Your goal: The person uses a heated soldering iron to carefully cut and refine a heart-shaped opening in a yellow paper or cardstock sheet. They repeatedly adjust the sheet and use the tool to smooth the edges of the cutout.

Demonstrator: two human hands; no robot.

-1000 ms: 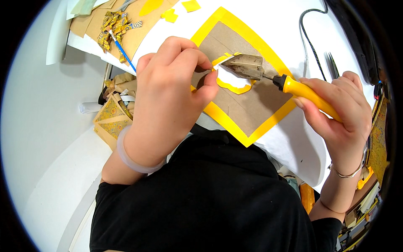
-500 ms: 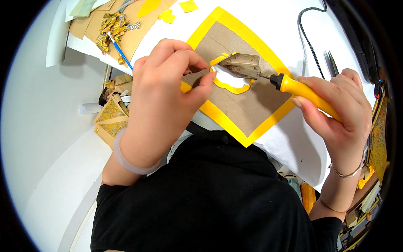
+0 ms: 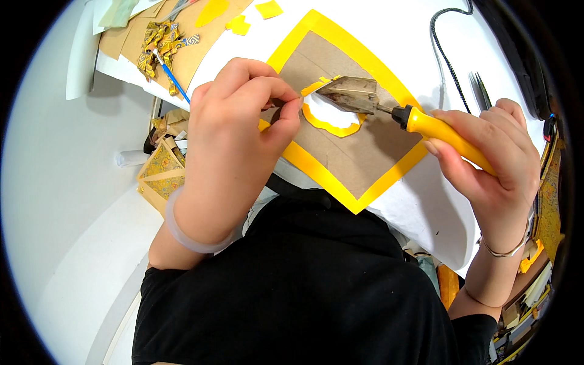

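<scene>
In my right hand [image 3: 496,143] is a small iron [image 3: 447,135], gripped by its yellow handle, with a wedge-shaped, stained metal head. The head lies over the upper right edge of an opening in a grey-brown cardboard panel [image 3: 356,164]. Yellow material borders the panel and is folded in pieces around the opening's rim; white shows through the hole. At the opening's left edge, my left hand [image 3: 243,115] has thumb and forefinger pinched together. Whatever sits between those fingertips is too small to make out. That hand covers the panel's left corner.
A white table [image 3: 453,194] bears the panel. Toward the far left lie brown paper [image 3: 204,42], patterned fabric scraps [image 3: 163,45], a blue brush [image 3: 172,76] and yellow offcuts [image 3: 267,9]. At right are a black cord [image 3: 447,70] and tweezers [image 3: 479,91].
My left thumb and forefinger have closed together and drawn slightly left, off the opening's rim. The iron stays almost in place.
</scene>
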